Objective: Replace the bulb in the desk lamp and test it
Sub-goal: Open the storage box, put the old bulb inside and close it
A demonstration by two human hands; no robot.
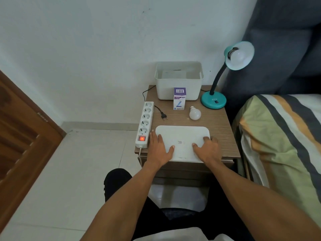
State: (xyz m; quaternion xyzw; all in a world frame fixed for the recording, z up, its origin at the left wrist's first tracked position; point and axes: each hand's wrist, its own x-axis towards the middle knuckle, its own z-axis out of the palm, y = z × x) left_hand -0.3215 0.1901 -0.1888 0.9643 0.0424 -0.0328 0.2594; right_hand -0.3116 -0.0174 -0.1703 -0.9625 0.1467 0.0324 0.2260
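A teal desk lamp point(214, 101) stands at the back right of the bedside table point(220, 126), its shade tilted up with a white bulb point(239, 56) screwed in. A loose white bulb point(194, 113) lies on the table in front of a purple and white bulb box point(179, 99). The lamp's black plug point(164, 116) lies unplugged beside a white power strip point(145, 122), whose red switch is lit. A white lid point(182, 142) lies flat at the front. My left hand point(159, 148) rests flat on its left edge. My right hand point(207, 150) curls its fingers over the right edge.
An open white storage bin point(178, 91) stands at the back of the table against the wall. A bed with a striped cover point(281, 136) is on the right and a wooden door point(22, 133) on the left. My dark-trousered knees are below the table front.
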